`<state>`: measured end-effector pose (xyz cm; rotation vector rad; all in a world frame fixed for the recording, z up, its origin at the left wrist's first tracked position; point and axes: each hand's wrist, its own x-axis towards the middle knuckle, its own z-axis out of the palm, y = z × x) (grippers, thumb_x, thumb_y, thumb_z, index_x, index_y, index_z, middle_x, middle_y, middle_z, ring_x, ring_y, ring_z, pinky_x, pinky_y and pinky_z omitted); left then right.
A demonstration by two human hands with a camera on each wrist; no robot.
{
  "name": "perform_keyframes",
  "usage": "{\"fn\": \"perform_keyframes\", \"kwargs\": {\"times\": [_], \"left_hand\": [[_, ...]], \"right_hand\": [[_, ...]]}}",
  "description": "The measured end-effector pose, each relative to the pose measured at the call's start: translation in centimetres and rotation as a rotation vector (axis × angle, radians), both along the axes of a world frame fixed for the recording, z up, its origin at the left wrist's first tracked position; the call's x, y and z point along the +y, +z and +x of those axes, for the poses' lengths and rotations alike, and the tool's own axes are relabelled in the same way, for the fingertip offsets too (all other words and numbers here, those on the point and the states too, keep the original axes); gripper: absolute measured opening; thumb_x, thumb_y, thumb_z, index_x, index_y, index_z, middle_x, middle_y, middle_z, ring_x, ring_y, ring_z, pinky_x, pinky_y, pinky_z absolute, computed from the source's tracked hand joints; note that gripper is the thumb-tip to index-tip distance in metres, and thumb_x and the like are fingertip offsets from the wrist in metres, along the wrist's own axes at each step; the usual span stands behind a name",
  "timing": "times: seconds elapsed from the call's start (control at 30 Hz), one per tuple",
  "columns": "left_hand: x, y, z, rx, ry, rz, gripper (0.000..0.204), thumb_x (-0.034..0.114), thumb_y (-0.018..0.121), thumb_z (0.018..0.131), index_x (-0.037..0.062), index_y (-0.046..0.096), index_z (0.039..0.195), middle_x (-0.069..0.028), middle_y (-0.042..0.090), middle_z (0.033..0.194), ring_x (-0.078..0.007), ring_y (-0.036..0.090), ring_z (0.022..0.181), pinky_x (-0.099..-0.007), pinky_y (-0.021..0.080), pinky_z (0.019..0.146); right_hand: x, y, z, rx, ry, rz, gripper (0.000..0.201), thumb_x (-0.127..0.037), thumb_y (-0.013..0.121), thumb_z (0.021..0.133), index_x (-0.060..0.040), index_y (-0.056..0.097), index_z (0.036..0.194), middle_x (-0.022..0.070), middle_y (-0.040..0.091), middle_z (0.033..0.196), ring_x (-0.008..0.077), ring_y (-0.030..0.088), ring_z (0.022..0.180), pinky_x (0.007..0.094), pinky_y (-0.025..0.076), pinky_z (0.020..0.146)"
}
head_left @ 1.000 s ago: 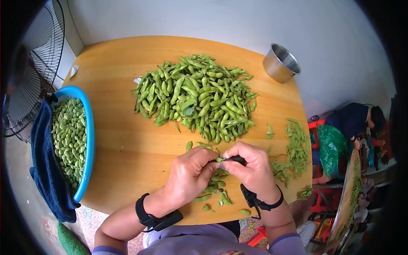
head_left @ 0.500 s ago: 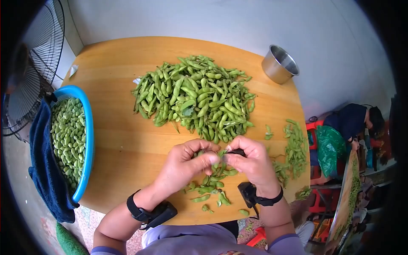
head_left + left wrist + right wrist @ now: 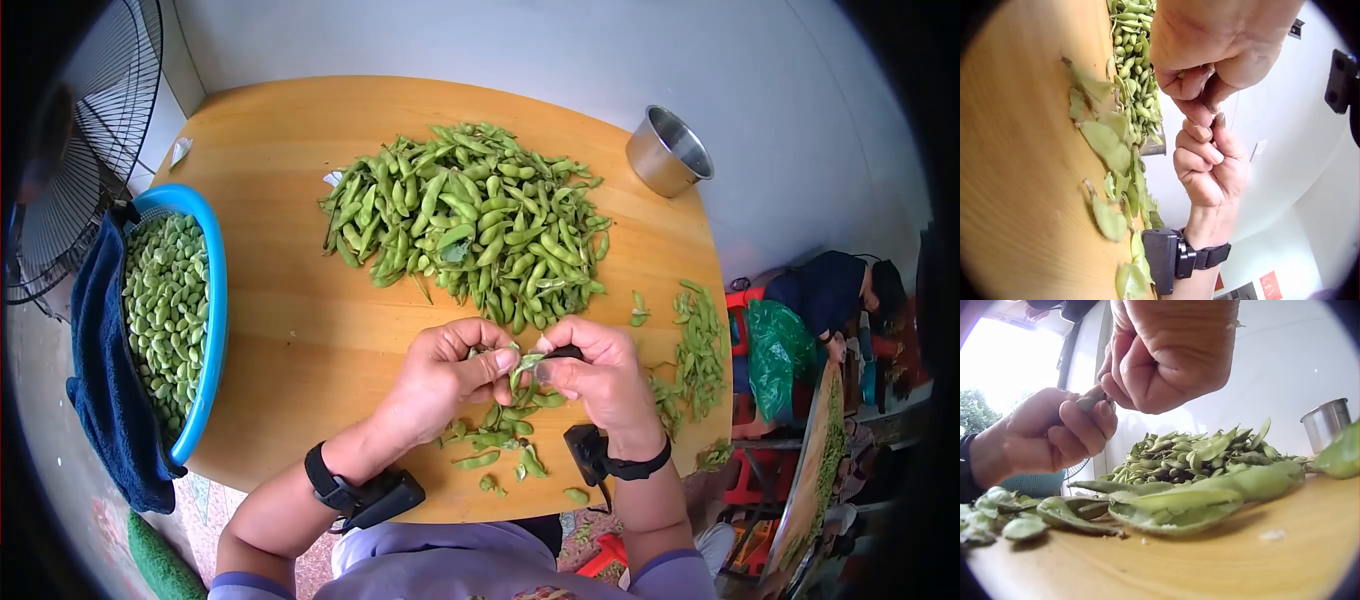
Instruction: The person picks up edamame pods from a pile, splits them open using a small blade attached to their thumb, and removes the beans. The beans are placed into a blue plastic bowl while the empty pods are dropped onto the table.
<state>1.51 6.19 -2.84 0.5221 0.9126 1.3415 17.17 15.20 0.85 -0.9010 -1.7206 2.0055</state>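
Observation:
Over the near part of the wooden table, my left hand (image 3: 445, 375) and right hand (image 3: 600, 375) meet fingertip to fingertip. Between them is a green soybean pod (image 3: 525, 364), pinched at its left by the left thumb and fingers and at its right by the right thumb and forefinger. In the right wrist view the pod (image 3: 1090, 399) shows at the left hand's fingertips. A small black thing (image 3: 565, 352) sticks out at the right forefinger; its kind is unclear. Under the hands lie loose pods and split shells (image 3: 490, 440).
A big heap of soybean pods (image 3: 480, 220) lies farther back. At the left stands a blue basket (image 3: 218, 300) of shelled beans with a dark blue towel (image 3: 95, 380) over its edge. A steel cup (image 3: 660, 165) is back right, more shells (image 3: 700, 340) right. A fan (image 3: 110, 120) stands left.
The hands were closer together with fingertips touching a second ago; the left hand has drawn slightly left and its thumb now lies straighter. More of the pod shows between them.

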Motion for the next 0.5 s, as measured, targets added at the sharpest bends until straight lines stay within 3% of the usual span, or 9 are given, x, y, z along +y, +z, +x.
{"fn": "perform_keyframes", "kwargs": {"times": [0.1, 0.17, 0.23, 0.3, 0.37, 0.47, 0.5], "left_hand": [[0.0, 0.0, 0.3, -0.055, 0.045, -0.016, 0.006, 0.006, 0.054, 0.086, 0.0011, 0.055, 0.089, -0.0020, 0.057, 0.074, -0.0069, 0.054, 0.060, -0.0190, 0.044, 0.056], [-0.4, 0.3, 0.5, 0.574, 0.104, 0.153, 0.007, 0.005, 0.048, 0.085, 0.0014, 0.055, 0.086, -0.0012, 0.057, 0.071, -0.0062, 0.053, 0.059, -0.0185, 0.041, 0.053], [-0.2, 0.0, 0.4, 0.512, 0.116, 0.118, 0.008, 0.005, 0.047, 0.085, 0.0015, 0.054, 0.087, -0.0014, 0.057, 0.072, -0.0066, 0.051, 0.058, -0.0185, 0.040, 0.052], [0.0, -0.3, 0.3, 0.447, 0.125, 0.083, 0.010, 0.004, 0.045, 0.084, 0.0017, 0.054, 0.088, -0.0015, 0.057, 0.074, -0.0069, 0.050, 0.056, -0.0185, 0.040, 0.052], [0.4, -0.2, 0.0, 0.023, 0.215, 0.044, 0.012, 0.004, 0.045, 0.085, 0.0021, 0.055, 0.093, -0.0012, 0.056, 0.075, -0.0066, 0.046, 0.055, -0.0185, 0.039, 0.052], [0.3, -0.1, -0.7, 0.010, 0.134, -0.043, 0.013, 0.006, 0.048, 0.087, 0.0018, 0.055, 0.097, -0.0015, 0.056, 0.076, -0.0066, 0.045, 0.055, -0.0183, 0.039, 0.052], [0.2, -0.4, -0.5, 0.033, 0.087, -0.024, 0.013, 0.009, 0.055, 0.086, 0.0010, 0.056, 0.097, -0.0009, 0.057, 0.077, -0.0060, 0.048, 0.058, -0.0179, 0.040, 0.053]], "right_hand": [[-0.3, 0.1, -0.4, 0.003, -0.044, 0.006, 0.007, 0.002, 0.060, 0.079, -0.0004, 0.058, 0.085, -0.0032, 0.055, 0.072, 0.0006, 0.047, 0.063, 0.0157, 0.037, 0.054], [-0.9, -0.1, -0.4, -0.004, -0.033, 0.134, 0.007, 0.001, 0.060, 0.079, -0.0003, 0.057, 0.085, -0.0034, 0.055, 0.072, 0.0007, 0.047, 0.064, 0.0160, 0.038, 0.056], [-1.0, -0.2, -0.4, -0.039, -0.004, 0.322, 0.008, 0.001, 0.061, 0.079, 0.0005, 0.056, 0.085, -0.0040, 0.054, 0.071, 0.0005, 0.046, 0.066, 0.0164, 0.039, 0.057], [-0.9, -0.5, -0.3, -0.038, -0.027, 0.266, 0.007, 0.000, 0.060, 0.079, 0.0003, 0.056, 0.084, -0.0038, 0.054, 0.071, 0.0002, 0.046, 0.065, 0.0163, 0.039, 0.057], [-0.8, -0.5, -0.3, -0.036, -0.057, 0.213, 0.006, 0.000, 0.060, 0.080, 0.0001, 0.056, 0.084, -0.0036, 0.054, 0.071, -0.0001, 0.045, 0.065, 0.0162, 0.038, 0.056], [-0.5, -0.2, -0.4, -0.041, -0.128, 0.139, 0.006, -0.003, 0.060, 0.081, -0.0008, 0.055, 0.083, -0.0043, 0.052, 0.068, -0.0004, 0.042, 0.060, 0.0159, 0.035, 0.052], [-0.4, -0.2, -0.4, -0.025, -0.144, 0.085, 0.006, -0.003, 0.060, 0.081, -0.0014, 0.055, 0.083, -0.0044, 0.051, 0.068, -0.0001, 0.041, 0.058, 0.0159, 0.033, 0.050]]}}
